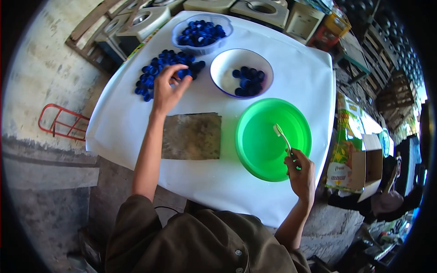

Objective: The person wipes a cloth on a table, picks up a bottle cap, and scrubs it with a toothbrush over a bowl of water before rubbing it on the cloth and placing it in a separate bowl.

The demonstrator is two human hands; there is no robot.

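My left hand (168, 91) reaches over the right side of a loose pile of blue bottle caps (157, 68). Its thumb and index finger are curved and apart, with blue showing between the tips. In my right hand (301, 175) is a toothbrush (283, 135), gripped by its handle, white bristle end pointing up and left. The brush extends over a green basin (243, 152), and that hand is at the basin's lower right rim. A dark, stained rectangular board (191, 136) lies on the white-covered table between my forearm and the basin.
Behind the pile stands a translucent bluish basket (200, 48) full of blue caps. A white bowl (223, 75) with several caps sits behind the green basin. Right of the table is an opened carton (350, 166); a red metal frame (66, 122) leans at left.
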